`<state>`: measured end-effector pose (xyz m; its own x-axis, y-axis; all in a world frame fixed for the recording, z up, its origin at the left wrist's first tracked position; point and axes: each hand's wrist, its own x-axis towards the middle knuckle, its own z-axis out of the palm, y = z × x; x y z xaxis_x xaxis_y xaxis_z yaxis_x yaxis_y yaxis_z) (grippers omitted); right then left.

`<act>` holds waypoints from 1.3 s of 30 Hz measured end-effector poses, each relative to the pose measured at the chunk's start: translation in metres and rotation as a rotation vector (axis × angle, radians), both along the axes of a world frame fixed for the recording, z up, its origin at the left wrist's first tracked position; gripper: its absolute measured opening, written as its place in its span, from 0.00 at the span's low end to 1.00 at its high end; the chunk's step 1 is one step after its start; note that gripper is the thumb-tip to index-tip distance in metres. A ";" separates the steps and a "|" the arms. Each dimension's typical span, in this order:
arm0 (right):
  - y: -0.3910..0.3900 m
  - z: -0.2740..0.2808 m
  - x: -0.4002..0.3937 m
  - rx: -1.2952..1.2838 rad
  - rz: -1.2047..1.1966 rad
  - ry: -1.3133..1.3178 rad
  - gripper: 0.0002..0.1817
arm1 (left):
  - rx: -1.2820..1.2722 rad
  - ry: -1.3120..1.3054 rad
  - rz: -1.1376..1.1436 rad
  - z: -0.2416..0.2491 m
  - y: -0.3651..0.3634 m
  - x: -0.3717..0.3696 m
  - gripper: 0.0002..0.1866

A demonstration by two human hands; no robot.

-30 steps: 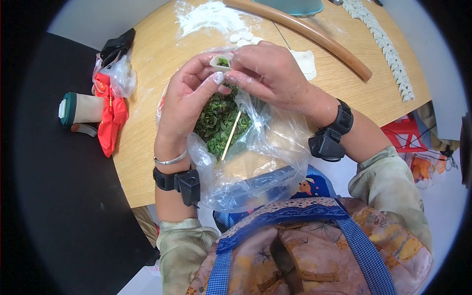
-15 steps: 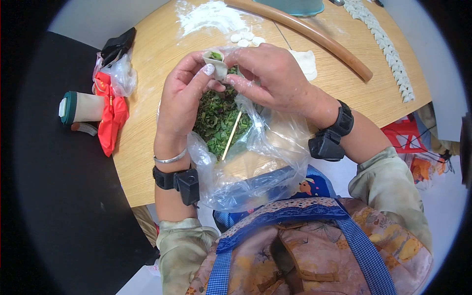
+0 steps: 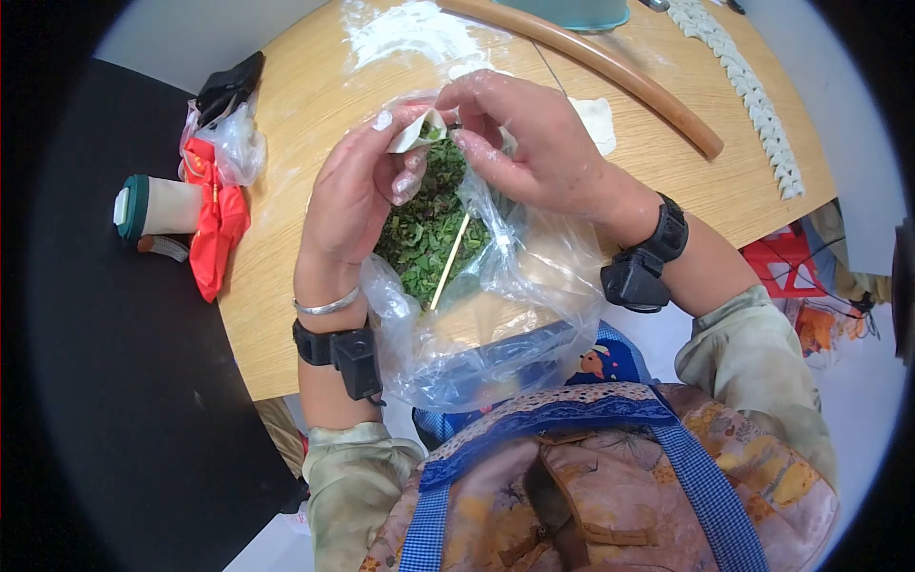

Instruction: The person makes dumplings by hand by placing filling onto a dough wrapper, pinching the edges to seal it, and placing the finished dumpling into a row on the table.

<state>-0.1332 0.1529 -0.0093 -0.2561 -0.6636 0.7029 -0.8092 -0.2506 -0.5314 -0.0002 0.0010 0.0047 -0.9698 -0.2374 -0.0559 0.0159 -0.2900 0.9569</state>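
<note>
Dough wrapper (image 3: 408,140) is what we hold above the bench (image 3: 276,276), beyond most of the clear plastic (image 3: 502,234) and over the far end of the chopped greens (image 3: 424,243). Our right hand (image 3: 534,141) curls at the wrapper's right edge, its grip unclear to us; our left hand (image 3: 355,181) pinches it around some green filling (image 3: 431,132).

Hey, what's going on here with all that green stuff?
One person's left hand holds a small dough wrapper, not yet closed, with greens showing inside. The right hand is close to its edge. Beneath are more chopped greens, with clear plastic beside them. A long row of white dough pieces lies on the table.
</note>
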 end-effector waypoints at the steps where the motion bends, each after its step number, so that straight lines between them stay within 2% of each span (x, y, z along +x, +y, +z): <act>1: -0.001 -0.002 0.000 -0.010 0.037 0.010 0.13 | 0.044 -0.008 0.010 -0.001 0.001 0.001 0.20; 3: -0.001 -0.003 -0.001 -0.021 0.073 0.019 0.14 | 0.088 -0.015 0.021 0.000 0.004 0.002 0.19; 5: 0.000 -0.002 0.000 -0.008 0.075 0.013 0.13 | -0.136 0.007 0.061 0.001 0.010 0.001 0.19; 11: 0.000 -0.002 0.000 -0.012 0.075 0.033 0.12 | -0.029 0.034 -0.073 -0.002 0.000 0.003 0.19; 26: 0.001 -0.003 0.002 -0.019 0.087 -0.011 0.15 | 0.011 0.096 -0.107 -0.003 0.004 0.001 0.14; 39: 0.002 -0.002 0.001 0.004 0.078 -0.004 0.15 | 0.020 0.110 -0.092 -0.003 0.004 0.000 0.14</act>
<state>-0.1318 0.1549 -0.0113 -0.2067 -0.6842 0.6993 -0.7852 -0.3104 -0.5358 -0.0002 0.0046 0.0017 -0.9879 -0.1475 0.0483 0.0930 -0.3136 0.9450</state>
